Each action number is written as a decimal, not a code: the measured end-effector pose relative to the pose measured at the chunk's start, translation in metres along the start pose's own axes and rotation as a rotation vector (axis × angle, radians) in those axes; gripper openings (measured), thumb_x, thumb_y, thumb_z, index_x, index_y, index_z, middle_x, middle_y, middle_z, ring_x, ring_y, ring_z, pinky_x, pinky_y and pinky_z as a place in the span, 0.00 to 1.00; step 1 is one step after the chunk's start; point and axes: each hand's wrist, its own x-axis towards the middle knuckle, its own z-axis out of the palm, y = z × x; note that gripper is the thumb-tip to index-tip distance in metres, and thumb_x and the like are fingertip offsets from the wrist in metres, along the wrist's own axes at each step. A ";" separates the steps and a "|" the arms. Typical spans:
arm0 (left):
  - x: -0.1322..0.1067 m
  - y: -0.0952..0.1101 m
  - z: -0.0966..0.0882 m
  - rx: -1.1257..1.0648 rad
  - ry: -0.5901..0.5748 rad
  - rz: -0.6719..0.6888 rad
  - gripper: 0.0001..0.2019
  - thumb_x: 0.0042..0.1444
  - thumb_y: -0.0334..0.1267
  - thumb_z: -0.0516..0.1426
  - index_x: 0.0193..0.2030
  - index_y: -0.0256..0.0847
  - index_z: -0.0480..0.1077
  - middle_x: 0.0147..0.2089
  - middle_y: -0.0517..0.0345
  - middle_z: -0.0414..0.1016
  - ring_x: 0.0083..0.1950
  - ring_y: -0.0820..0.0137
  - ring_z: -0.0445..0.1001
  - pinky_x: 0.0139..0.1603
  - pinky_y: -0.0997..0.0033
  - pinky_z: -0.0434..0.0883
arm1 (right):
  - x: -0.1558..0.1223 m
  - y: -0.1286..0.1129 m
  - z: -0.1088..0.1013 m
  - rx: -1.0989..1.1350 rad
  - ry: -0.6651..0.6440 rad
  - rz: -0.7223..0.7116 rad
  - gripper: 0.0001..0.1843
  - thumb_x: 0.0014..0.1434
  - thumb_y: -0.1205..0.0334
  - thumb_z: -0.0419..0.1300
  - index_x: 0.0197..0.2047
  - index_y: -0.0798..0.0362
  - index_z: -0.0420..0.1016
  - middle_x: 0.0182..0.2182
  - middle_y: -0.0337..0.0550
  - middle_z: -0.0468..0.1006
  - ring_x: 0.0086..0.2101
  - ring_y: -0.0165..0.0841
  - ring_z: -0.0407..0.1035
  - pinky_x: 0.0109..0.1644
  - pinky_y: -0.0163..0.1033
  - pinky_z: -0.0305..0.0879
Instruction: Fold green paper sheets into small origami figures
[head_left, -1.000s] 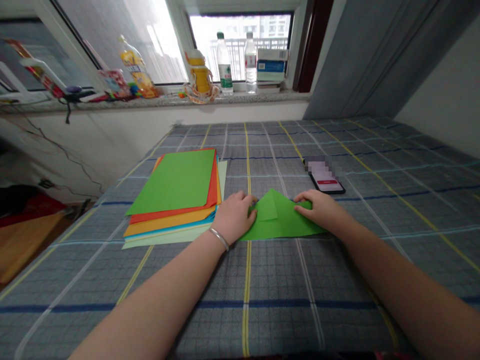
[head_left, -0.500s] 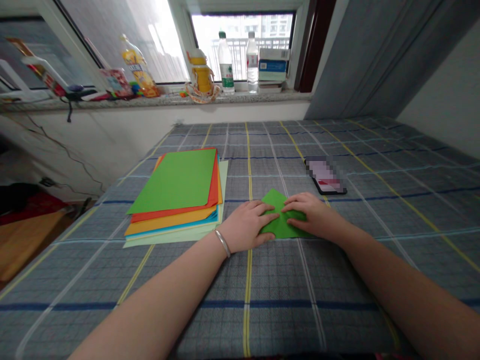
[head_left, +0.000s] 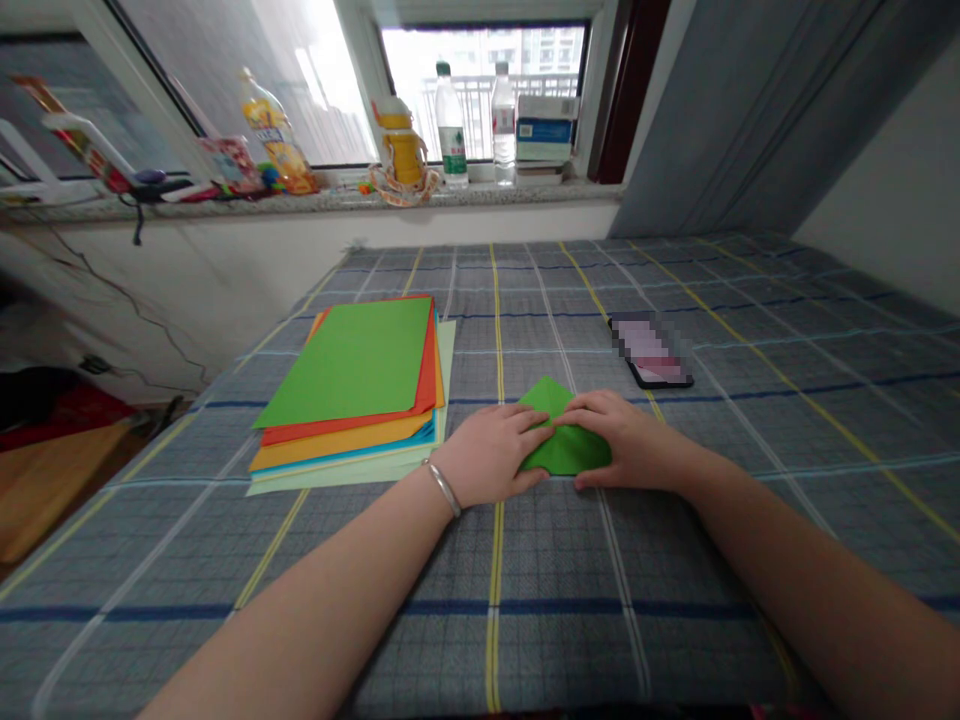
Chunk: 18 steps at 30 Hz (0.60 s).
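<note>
Left hand (head_left: 495,455): fingers slightly spread, likely bracing folded green paper sheet (head_left: 568,450)
Right hand (head_left: 634,440): fingers curled over right side; pinching or not, can't tell
Multicoloured paper stack (head_left: 349,360): left, within reach

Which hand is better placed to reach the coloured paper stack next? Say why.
Probably the left hand: it is nearer the coloured paper stack; the right hand covers the right of the folded green paper.
</note>
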 end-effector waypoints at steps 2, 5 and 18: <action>0.000 0.003 -0.001 -0.002 -0.007 0.006 0.28 0.57 0.51 0.56 0.60 0.37 0.65 0.59 0.45 0.69 0.58 0.55 0.67 0.59 0.54 0.65 | 0.000 0.000 -0.001 0.000 -0.014 -0.006 0.33 0.44 0.48 0.69 0.54 0.47 0.71 0.49 0.49 0.72 0.50 0.43 0.64 0.55 0.50 0.62; 0.001 0.005 -0.002 0.003 -0.011 0.008 0.29 0.57 0.54 0.56 0.60 0.37 0.65 0.57 0.45 0.70 0.57 0.55 0.68 0.58 0.54 0.66 | 0.000 -0.001 -0.002 -0.017 -0.035 -0.013 0.31 0.46 0.49 0.68 0.53 0.46 0.72 0.49 0.48 0.73 0.49 0.44 0.65 0.54 0.50 0.63; 0.002 0.005 -0.003 0.046 0.026 -0.041 0.13 0.65 0.42 0.49 0.45 0.41 0.72 0.44 0.52 0.77 0.46 0.66 0.75 0.46 0.67 0.71 | 0.002 -0.017 -0.020 -0.218 -0.091 0.028 0.08 0.59 0.61 0.56 0.39 0.49 0.75 0.36 0.44 0.79 0.37 0.37 0.72 0.39 0.40 0.63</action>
